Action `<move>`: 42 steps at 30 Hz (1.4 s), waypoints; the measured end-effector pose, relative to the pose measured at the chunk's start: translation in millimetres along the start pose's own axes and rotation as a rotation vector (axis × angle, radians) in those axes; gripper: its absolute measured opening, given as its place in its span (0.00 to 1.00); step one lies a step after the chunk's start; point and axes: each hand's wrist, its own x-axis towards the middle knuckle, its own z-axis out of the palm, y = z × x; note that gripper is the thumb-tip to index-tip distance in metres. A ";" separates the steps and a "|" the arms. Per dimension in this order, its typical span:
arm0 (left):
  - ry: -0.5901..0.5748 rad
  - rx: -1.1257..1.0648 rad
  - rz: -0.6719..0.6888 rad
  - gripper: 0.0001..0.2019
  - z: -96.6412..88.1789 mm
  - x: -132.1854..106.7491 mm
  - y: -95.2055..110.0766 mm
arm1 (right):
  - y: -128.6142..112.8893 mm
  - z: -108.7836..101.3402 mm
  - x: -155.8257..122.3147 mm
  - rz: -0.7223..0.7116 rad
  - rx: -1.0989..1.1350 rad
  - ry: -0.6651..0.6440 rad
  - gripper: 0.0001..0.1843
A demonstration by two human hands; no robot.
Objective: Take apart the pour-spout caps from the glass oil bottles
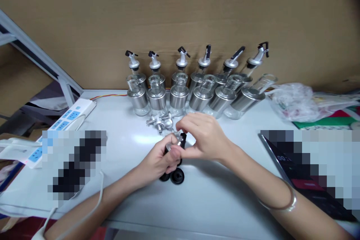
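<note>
My left hand (157, 159) is closed around a pour spout (183, 141), whose silver and black parts show between the fingers. On the spout's upper end, the fingers and thumb of my right hand (206, 135) are pinched together. Much of the spout is hidden by both hands. Just beyond them lies a small heap of silver spout parts (161, 123). Round black stopper pieces (177, 176) rest on the table below my left hand, partly covered by it.
A front row of uncapped glass bottles (179, 96) with metal bands stands behind the parts. Bottles with fitted spouts (182, 58) form the back row, against cardboard (180, 15). A power strip (64, 127) is at left, plastic bags (295, 101) and a tablet (306, 183) at right.
</note>
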 end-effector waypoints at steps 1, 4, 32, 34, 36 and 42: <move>0.007 0.007 -0.007 0.27 0.8 0.1 -0.1 | 0.9 -0.2 -0.2 -0.002 -0.051 -0.012 0.25; 0.017 0.066 -0.024 0.25 3.3 -2.2 1.8 | 2.8 -0.3 -0.6 -0.083 -0.173 0.030 0.29; -0.204 1.261 0.652 0.15 5.1 -3.2 3.3 | 65.0 -48.9 -17.6 0.852 -0.024 -1.012 0.15; -0.206 1.263 0.642 0.15 5.0 -3.4 3.3 | 64.4 -47.1 -16.6 0.899 -0.060 -1.027 0.14; -0.210 1.247 0.618 0.14 4.3 -3.2 3.7 | 63.3 -46.7 -15.8 0.956 -0.214 -1.014 0.12; -0.218 1.226 0.634 0.12 4.0 -3.1 4.9 | 56.6 -53.6 -11.6 1.036 -0.441 -0.976 0.08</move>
